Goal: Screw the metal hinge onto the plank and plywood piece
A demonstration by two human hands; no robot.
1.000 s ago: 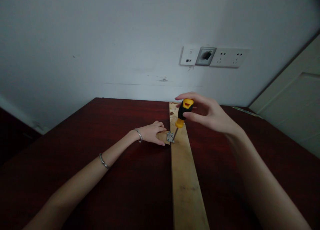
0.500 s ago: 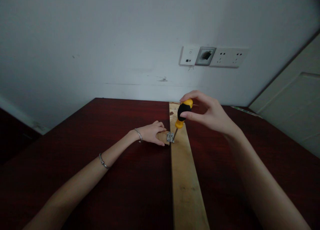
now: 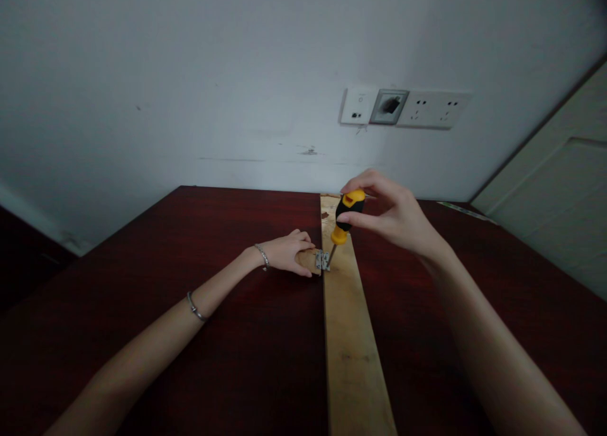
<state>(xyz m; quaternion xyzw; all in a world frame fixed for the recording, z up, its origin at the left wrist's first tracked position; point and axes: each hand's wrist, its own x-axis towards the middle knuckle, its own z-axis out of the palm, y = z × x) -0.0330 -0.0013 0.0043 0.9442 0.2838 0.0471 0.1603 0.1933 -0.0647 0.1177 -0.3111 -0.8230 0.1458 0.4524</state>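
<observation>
A long wooden plank (image 3: 353,335) lies lengthwise on the dark red table. Against its left edge sits a small wood block (image 3: 308,260), which my left hand (image 3: 287,253) grips between thumb and fingers. A metal hinge (image 3: 323,261) bridges the block and the plank. My right hand (image 3: 391,211) is closed around the handle of a yellow and black screwdriver (image 3: 349,210). The screwdriver leans a little to the right, its tip down at the hinge's right leaf. Whether a screw sits under the tip is too small to tell.
The dark red tabletop (image 3: 227,347) runs back to a white wall (image 3: 237,76). Wall sockets (image 3: 405,109) are mounted above the table, right of the plank. A pale door (image 3: 564,183) stands at the right, and a thin flat strip (image 3: 467,212) lies by the table's back right edge.
The screwdriver handle has turned slightly in my right hand, showing a different part of its yellow end. My left hand stays on the block, and the hinge has kept its place.
</observation>
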